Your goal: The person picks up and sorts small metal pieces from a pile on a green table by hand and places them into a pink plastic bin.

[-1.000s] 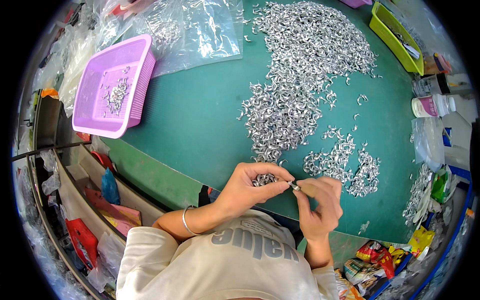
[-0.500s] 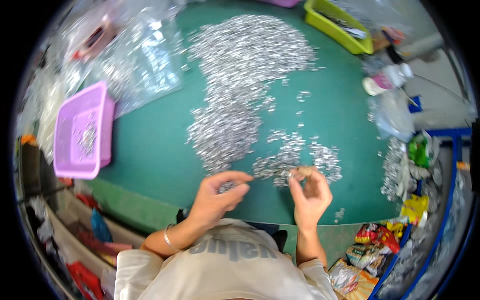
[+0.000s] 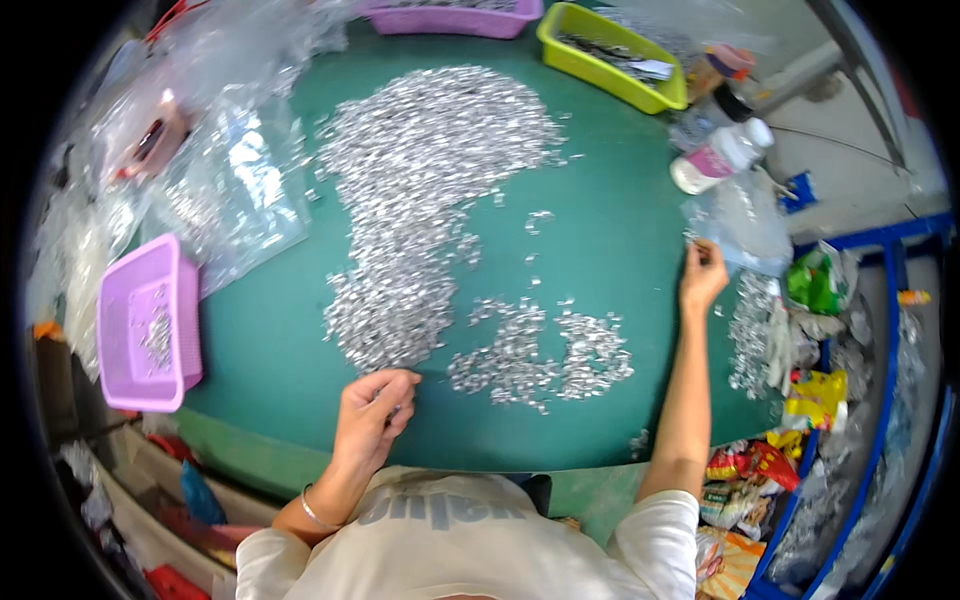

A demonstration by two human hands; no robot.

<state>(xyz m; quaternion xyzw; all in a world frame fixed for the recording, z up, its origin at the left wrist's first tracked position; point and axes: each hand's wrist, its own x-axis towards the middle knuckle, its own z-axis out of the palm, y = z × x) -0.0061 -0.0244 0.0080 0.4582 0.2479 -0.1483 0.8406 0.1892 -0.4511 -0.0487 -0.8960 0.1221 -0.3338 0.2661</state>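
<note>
Small silvery pieces [image 3: 400,220], heaped, strewn, on tabletop [image 3: 260,335]

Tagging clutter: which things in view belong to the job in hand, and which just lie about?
Apparently in use: left hand; right hand; large pile of metal pieces; smaller heaps; purple basket at left.
Seemingly lying about: white bottle; yellow packet.

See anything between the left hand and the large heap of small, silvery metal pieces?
Nothing visible stands between them. The left hand is at the near end of the large silvery metal heap; whether they touch, I can't tell.
</note>
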